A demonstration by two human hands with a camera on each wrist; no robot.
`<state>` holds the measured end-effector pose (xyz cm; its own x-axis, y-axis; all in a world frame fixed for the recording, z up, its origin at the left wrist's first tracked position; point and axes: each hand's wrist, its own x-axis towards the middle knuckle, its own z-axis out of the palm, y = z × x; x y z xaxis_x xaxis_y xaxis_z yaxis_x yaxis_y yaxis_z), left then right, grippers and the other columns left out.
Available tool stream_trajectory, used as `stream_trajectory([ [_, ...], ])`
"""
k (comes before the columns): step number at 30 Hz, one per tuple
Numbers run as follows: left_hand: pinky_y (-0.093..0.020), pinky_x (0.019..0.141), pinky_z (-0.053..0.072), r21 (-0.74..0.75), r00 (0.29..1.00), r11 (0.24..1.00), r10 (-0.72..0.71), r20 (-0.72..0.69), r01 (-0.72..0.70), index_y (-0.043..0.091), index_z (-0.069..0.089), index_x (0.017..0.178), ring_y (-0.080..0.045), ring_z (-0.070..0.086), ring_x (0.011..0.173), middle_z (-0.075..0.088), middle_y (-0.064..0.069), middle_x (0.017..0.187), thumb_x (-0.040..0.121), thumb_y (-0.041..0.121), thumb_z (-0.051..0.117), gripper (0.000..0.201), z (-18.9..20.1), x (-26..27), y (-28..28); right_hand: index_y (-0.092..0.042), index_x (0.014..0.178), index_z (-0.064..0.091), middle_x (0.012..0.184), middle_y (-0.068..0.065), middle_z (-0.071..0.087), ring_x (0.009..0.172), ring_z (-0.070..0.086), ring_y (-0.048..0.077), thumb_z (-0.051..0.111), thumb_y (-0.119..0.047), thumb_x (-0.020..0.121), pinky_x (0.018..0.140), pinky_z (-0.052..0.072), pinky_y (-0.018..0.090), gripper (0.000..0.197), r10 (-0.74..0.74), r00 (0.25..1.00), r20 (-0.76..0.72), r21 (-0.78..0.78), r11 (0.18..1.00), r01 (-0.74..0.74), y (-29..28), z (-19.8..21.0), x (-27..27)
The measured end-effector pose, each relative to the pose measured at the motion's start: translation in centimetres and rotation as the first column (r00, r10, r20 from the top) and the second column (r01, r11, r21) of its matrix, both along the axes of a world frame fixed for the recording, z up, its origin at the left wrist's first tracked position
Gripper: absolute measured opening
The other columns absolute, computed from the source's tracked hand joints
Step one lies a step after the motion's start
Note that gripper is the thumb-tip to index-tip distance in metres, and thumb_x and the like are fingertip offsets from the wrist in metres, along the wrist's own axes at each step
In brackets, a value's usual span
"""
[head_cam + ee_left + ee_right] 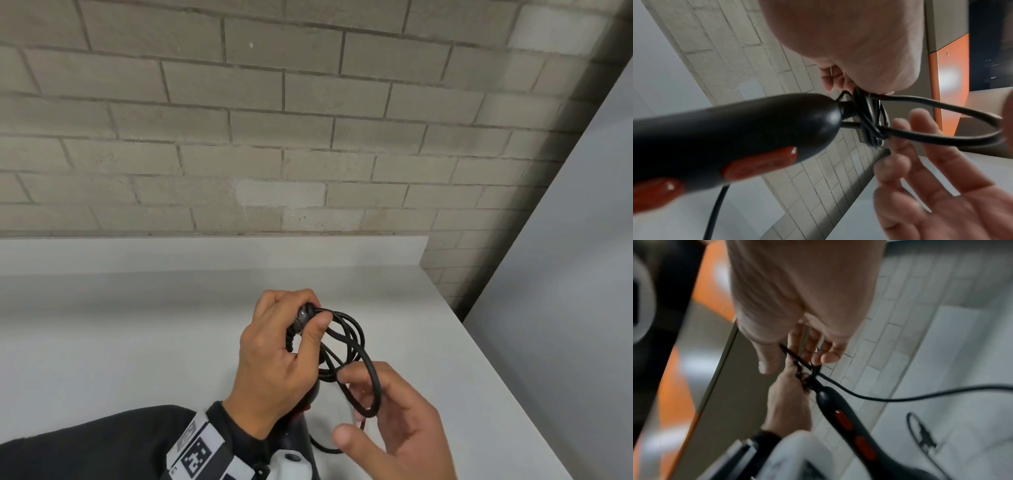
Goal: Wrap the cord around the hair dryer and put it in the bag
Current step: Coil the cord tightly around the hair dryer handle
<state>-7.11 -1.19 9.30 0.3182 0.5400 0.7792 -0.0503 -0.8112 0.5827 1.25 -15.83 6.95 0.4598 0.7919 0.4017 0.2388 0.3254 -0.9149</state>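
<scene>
My left hand (274,342) grips a bundle of coiled black cord (356,339) at the butt end of the hair dryer's handle. The hair dryer (735,129) is black with red buttons and hangs below that hand; in the head view only a bit of it (313,390) shows. My right hand (394,411) is just right of it, fingers loosely spread inside a large loop of cord, thumb apart. In the right wrist view the rest of the cord (920,397) trails off over the table to a blurred dark end (925,439). No bag is in view.
A white table (137,342) runs to a grey brick wall (239,137). Its right edge (513,394) drops off beside a grey panel (565,274). A wrist band with a black-and-white marker (197,452) sits on my left forearm.
</scene>
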Motion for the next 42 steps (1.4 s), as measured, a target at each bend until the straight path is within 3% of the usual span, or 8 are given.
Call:
stream_trajectory([
  [6,-0.01,0.067,0.04,-0.001,1.0,1.0,0.009,-0.011,-0.009,0.014,0.066,0.09,-0.011,0.055,0.076,0.055,0.017,0.08,0.095,0.036,0.055,0.025,-0.5,0.2,-0.2,-0.028,0.085,0.073,0.099,-0.013,0.073,0.09,0.068,0.016,0.07,-0.028,0.082,0.075,0.052,0.02,0.004,-0.34,0.842,0.418,0.183,0.94,0.289,0.5,-0.9,-0.2],
  [11,-0.014,0.066,0.042,-0.08,0.999,0.997,-0.016,0.04,0.02,0.027,0.059,0.097,-0.01,0.057,0.071,0.058,0.014,0.081,0.098,0.048,0.048,0.024,-0.8,0.2,-0.2,-0.021,0.075,0.075,0.071,0.012,0.074,0.077,0.073,0.027,0.079,-0.06,0.066,0.075,0.057,0.027,0.04,-0.187,0.969,-0.159,0.028,0.981,0.193,-0.4,1.2,0.8],
  [18,-0.01,0.066,0.039,-0.071,1.0,0.997,-0.007,0.028,0.009,0.021,0.062,0.094,-0.006,0.054,0.068,0.057,0.016,0.078,0.098,0.049,0.049,0.031,-0.5,-0.4,1.2,-0.001,0.069,0.07,0.037,0.003,0.031,0.027,0.032,0.011,0.1,-0.042,0.034,0.037,0.043,0.026,0.062,0.023,0.667,-0.745,-0.111,0.981,-0.158,-3.6,1.7,2.9],
  [24,-0.021,0.058,0.047,-0.111,0.998,0.992,-0.051,0.044,0.056,0.012,0.064,0.089,-0.013,0.062,0.06,0.062,0.005,0.065,0.095,0.034,0.054,0.025,-0.5,-0.4,1.2,0.001,0.081,0.068,0.042,0.013,0.041,0.034,0.032,0.015,0.082,-0.053,0.052,0.037,0.031,0.018,0.062,-0.205,0.921,-0.331,-0.368,0.927,0.075,-4.3,1.1,4.3],
  [27,-0.02,0.058,0.05,-0.135,0.997,0.989,-0.053,0.051,0.06,0.012,0.063,0.09,-0.007,0.066,0.062,0.064,0.005,0.063,0.095,0.034,0.054,0.025,-0.4,-0.2,1.0,-0.016,0.087,0.07,0.062,0.007,0.065,0.051,0.059,0.016,0.079,-0.02,0.078,0.053,0.048,0.016,0.013,-0.414,0.899,-0.139,-0.248,0.894,0.373,-3.7,-0.1,3.7],
  [30,-0.024,0.058,0.052,-0.137,0.998,0.989,-0.044,0.045,0.049,0.012,0.063,0.09,-0.008,0.068,0.061,0.064,0.005,0.062,0.095,0.035,0.054,0.025,-0.5,-0.1,0.9,-0.035,0.092,0.066,0.084,-0.009,0.067,0.075,0.063,0.011,0.079,-0.024,0.077,0.068,0.049,0.016,0.023,-0.636,0.751,0.18,0.013,0.764,0.645,-2.9,-0.3,2.1],
  [35,-0.035,0.057,0.052,-0.119,0.999,0.992,-0.037,0.039,0.042,0.013,0.063,0.09,-0.012,0.066,0.058,0.062,0.005,0.061,0.095,0.034,0.056,0.023,-0.6,0.2,0.6,-0.031,0.064,0.065,0.056,-0.014,0.053,0.049,0.05,-0.003,0.067,-0.035,0.073,0.052,0.042,0.009,0.01,-0.435,0.769,0.469,0.112,0.893,0.437,-1.3,2.1,-2.9],
  [42,-0.036,0.055,0.051,-0.087,0.999,0.995,-0.049,0.024,0.051,0.014,0.065,0.092,-0.016,0.065,0.058,0.061,0.005,0.063,0.095,0.038,0.056,0.025,-0.5,0.2,0.0,-0.026,0.071,0.069,0.07,-0.012,0.072,0.063,0.065,0.008,0.06,-0.054,0.082,0.058,0.051,0.025,0.031,-0.282,0.953,0.107,-0.382,0.874,0.301,2.2,0.8,-3.5],
])
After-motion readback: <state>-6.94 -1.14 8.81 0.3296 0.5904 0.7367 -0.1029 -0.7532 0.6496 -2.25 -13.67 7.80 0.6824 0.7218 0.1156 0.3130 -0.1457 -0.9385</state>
